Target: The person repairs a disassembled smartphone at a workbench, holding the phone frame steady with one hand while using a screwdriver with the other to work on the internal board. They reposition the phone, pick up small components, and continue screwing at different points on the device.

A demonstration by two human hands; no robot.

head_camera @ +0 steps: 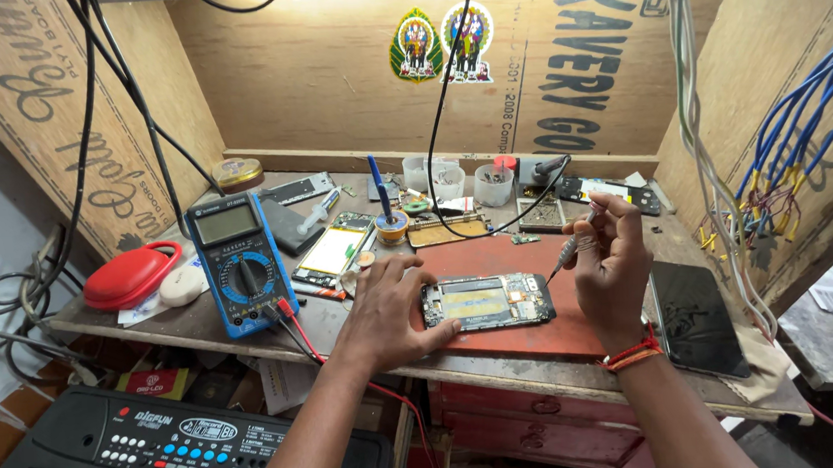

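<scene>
**Opened phone on the red mat**

Far left, a red case (130, 274) lies on the bench (554, 373), then a blue multimeter (240, 263) with its leads trailing off the edge. My left hand (389, 307) lies flat with fingers spread, its fingertips pressing the left end of the opened phone (488, 301), which lies back-off on the red mat (524, 337). My right hand (613, 265) is closed around a slim screwdriver (570, 247), its tip just above the phone's right end. A dark phone (696, 317) lies face up at the far right.
</scene>
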